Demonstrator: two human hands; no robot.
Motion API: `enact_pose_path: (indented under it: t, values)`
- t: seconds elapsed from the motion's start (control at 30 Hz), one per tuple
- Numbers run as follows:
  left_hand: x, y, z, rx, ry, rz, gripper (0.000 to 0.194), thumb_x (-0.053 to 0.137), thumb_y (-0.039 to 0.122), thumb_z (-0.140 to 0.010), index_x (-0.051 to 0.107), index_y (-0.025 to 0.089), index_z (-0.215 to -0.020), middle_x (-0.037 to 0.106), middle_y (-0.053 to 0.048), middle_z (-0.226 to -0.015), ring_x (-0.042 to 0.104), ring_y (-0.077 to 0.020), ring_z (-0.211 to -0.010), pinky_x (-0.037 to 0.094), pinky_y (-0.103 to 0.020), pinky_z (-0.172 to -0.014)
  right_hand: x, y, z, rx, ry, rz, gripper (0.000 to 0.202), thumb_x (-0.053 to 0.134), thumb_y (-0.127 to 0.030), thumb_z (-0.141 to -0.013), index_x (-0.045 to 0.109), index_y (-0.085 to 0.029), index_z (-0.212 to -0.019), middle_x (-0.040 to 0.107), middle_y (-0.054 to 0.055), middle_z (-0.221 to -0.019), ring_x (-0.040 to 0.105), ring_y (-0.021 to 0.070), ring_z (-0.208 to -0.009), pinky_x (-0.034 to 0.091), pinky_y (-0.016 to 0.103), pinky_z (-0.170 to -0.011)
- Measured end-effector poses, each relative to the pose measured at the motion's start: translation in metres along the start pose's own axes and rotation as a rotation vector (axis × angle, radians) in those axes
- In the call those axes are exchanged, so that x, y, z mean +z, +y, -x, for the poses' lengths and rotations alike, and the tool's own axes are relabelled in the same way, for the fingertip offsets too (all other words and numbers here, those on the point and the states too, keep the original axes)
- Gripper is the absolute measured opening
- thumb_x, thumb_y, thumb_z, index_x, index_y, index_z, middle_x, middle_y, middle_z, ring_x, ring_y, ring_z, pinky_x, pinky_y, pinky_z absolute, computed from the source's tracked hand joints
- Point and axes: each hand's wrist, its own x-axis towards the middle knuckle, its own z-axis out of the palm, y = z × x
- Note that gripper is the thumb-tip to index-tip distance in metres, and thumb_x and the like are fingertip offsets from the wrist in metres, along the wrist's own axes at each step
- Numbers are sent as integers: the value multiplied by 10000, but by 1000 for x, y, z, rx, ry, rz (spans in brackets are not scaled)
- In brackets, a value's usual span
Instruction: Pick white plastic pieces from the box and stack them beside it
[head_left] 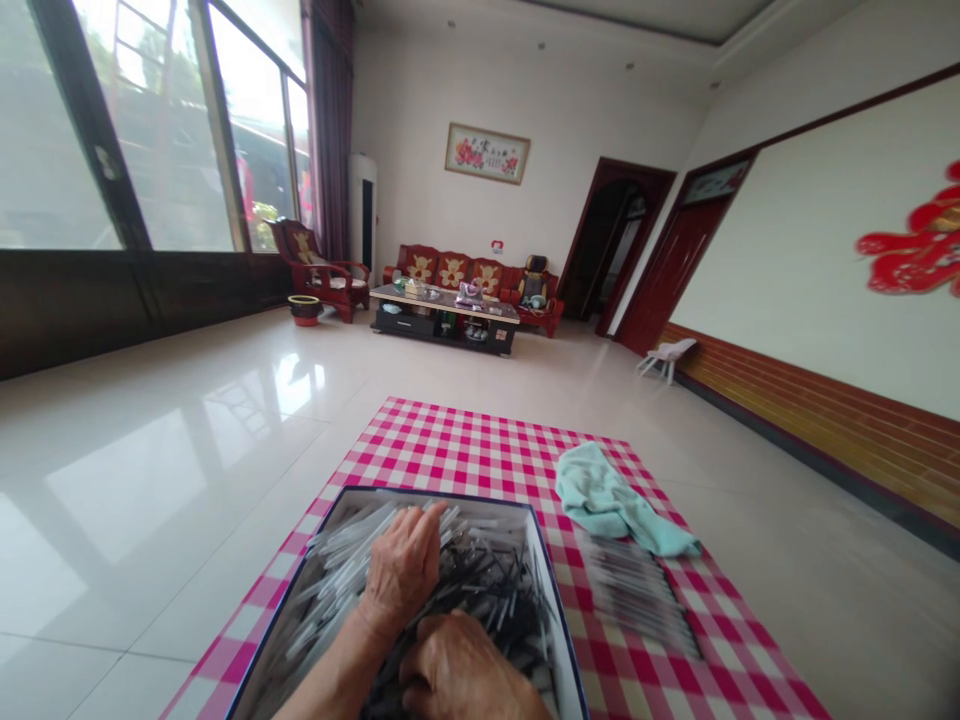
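Both hands down in the box, by the checked table's left edge — left hand curled over clear tubes, right hand bent among dark sticks. Pinching anything? Can't tell! Toward the table's right edge — dark-ended tubes, beside a crumpled mint cloth.

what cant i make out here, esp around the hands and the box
All in the head view:
What the right hand may hold: hidden by its own back and curled fingers.
Whether the left hand grips anything: its fingertips are blurred and partly turned away.
The near side of the box: cut off by the bottom edge.
How many clear sticks lie beside it: blurred.
Small lettering on the framed picture: too small.
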Motion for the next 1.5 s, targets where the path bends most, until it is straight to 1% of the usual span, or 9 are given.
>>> enact_pose_path:
  t: [0.07, 0.27, 0.47, 0.6, 0.83, 1.03, 1.23, 1.33, 1.5]
  values:
    - [0, 1, 0, 2, 2, 0, 247, 401, 115, -950, 560, 162, -1132, 576, -24, -723, 566, -179, -688, 465, -288, -640, 2, -2, 1, 37, 29, 5, 172, 566, -228, -812, 736, -206, -825, 721, 44, -911, 635, 193, -851, 456, 240, -744]
    - [-1, 2, 0, 9, -15, 7, 259, 394, 114, -950, 548, 170, -1151, 583, -25, -735, 566, -178, -687, 464, -290, -639, 6, -2, 10, 81, 273, -40, 166, 562, -165, -776, 711, -227, -817, 728, 50, -852, 662, 214, -841, 471, 251, -708]
    - [1, 2, 1, -1, -25, 13, 269, 382, 120, -954, 556, 178, -1151, 597, -27, -745, 586, -177, -706, 477, -289, -659, -10, 19, 24, 29, 257, -54, 225, 544, -99, -724, 721, -229, -773, 736, 22, -849, 678, 177, -794, 457, 223, -681]
    - [1, 0, -1, -33, 29, 16, 253, 392, 135, -959, 571, 173, -1134, 597, -27, -740, 592, -171, -695, 473, -278, -648, -14, 35, 29, 11, 255, -33, 199, 565, -94, -746, 719, -220, -745, 714, 12, -837, 664, 162, -790, 452, 215, -693]
    - [-2, -3, -3, -95, 85, -23, 277, 370, 146, -973, 556, 158, -1177, 594, -21, -735, 589, -161, -673, 473, -276, -637, -17, 31, -4, -73, 507, -2, 217, 549, -95, -863, 663, -234, -985, 652, 17, -981, 596, 173, -952, 425, 279, -868]
    - [0, -4, -1, -79, 84, -25, 263, 364, 158, -975, 564, 158, -1145, 628, -49, -784, 621, -174, -724, 487, -279, -633, -5, 29, -21, -23, 486, 201, 208, 556, -96, -839, 619, -222, -991, 622, 37, -987, 559, 220, -922, 417, 379, -841]
    - [2, -4, -1, -86, 88, 5, 266, 368, 156, -976, 569, 165, -1150, 624, -41, -762, 621, -169, -707, 487, -273, -636, -14, 32, -6, -74, 506, 108, 166, 556, -76, -827, 589, -198, -936, 630, 32, -961, 568, 206, -926, 405, 365, -869]
    - [0, -1, -1, -61, 38, 60, 248, 392, 161, -969, 569, 162, -1143, 621, -41, -761, 619, -174, -713, 493, -281, -647, -26, 38, 2, -64, 545, 4, 175, 550, -51, -821, 600, -199, -898, 642, 17, -896, 591, 189, -886, 418, 325, -838]
    - [-8, 10, -4, 43, -166, 153, 209, 422, 184, -961, 588, 178, -1088, 638, -60, -829, 612, -184, -744, 501, -307, -681, -39, 53, 8, -24, 695, -183, 208, 526, -36, -808, 615, -200, -900, 649, 23, -878, 622, 175, -845, 470, 277, -758]
